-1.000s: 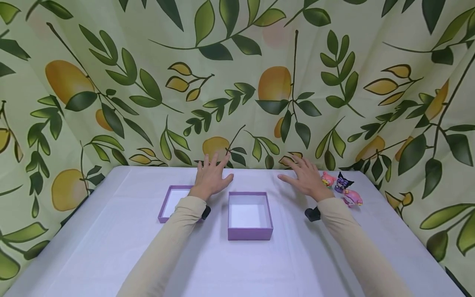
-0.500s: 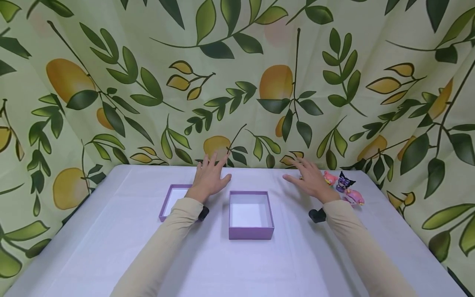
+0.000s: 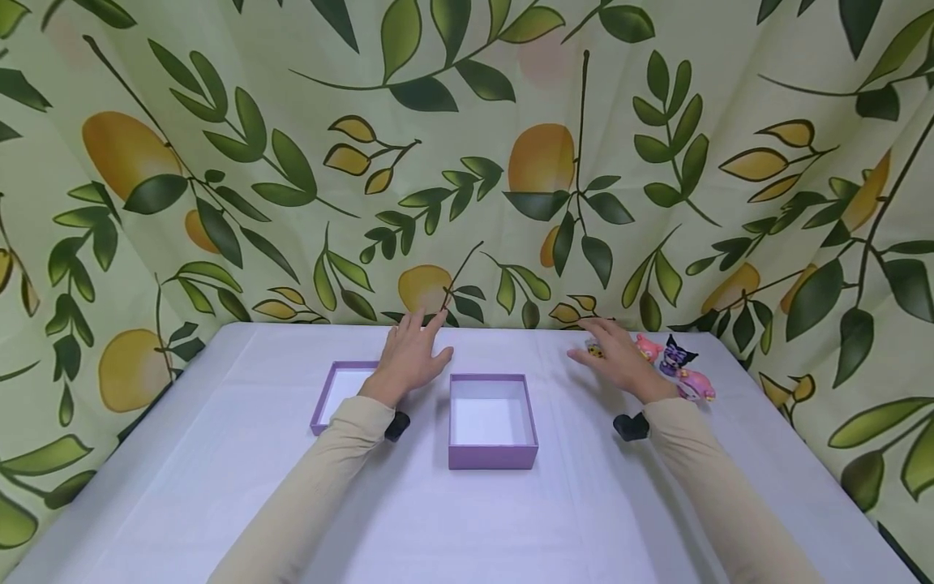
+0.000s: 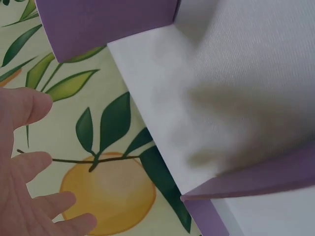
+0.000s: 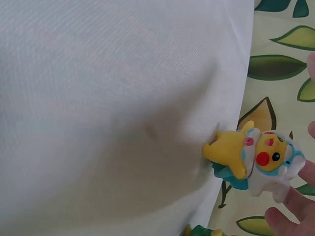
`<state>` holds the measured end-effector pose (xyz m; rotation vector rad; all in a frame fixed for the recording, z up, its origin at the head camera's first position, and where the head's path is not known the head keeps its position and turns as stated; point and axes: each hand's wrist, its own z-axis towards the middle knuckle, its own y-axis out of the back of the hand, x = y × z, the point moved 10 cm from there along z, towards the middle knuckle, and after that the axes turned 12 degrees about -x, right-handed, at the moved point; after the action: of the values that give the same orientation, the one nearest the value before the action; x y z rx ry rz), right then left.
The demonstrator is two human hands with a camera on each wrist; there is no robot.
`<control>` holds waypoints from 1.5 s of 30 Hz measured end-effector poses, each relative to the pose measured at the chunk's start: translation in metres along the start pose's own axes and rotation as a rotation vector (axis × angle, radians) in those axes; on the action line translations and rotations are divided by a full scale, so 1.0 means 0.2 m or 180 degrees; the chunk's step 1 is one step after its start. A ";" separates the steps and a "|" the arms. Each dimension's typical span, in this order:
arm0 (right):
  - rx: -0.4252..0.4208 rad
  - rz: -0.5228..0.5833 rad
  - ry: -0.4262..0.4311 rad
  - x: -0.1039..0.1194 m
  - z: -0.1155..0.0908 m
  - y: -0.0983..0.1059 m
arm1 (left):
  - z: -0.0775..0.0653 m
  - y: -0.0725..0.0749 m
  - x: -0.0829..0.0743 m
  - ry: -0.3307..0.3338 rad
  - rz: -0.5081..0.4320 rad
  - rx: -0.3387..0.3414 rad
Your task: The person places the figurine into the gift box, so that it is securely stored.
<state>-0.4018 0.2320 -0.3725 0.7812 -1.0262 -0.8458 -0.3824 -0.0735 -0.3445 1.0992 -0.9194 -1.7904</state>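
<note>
The left hand [image 3: 410, 357] and right hand [image 3: 620, 361] spread wide, holding nothing. The yellow toy [image 5: 253, 160] stood upright at two o'clock from the box [image 3: 492, 457], nearest the right hand.

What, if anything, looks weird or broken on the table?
Nothing stands out: no spill or damage shows. The purple box is upright and open, the shallow purple tray lies to its left, and the toys are near the right hand.
</note>
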 end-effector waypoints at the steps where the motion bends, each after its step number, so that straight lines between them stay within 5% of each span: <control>1: -0.0002 0.0022 -0.0005 0.00 0.00 0.00 | -0.01 0.00 0.00 0.0005 -0.0038 0.0007; 16: 0.0085 0.0251 -0.0344 -0.09 -0.03 -0.05 | -0.08 0.00 -0.04 0.0011 -0.0424 0.0040; 45: -0.0058 0.0359 -0.0208 -0.11 -0.02 -0.06 | -0.23 -0.09 -0.07 0.0159 -0.1240 0.0478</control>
<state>-0.4065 0.2467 -0.3922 0.6776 -1.1086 -0.7870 -0.3415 -0.0612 -0.3710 1.4938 -0.8632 -2.0167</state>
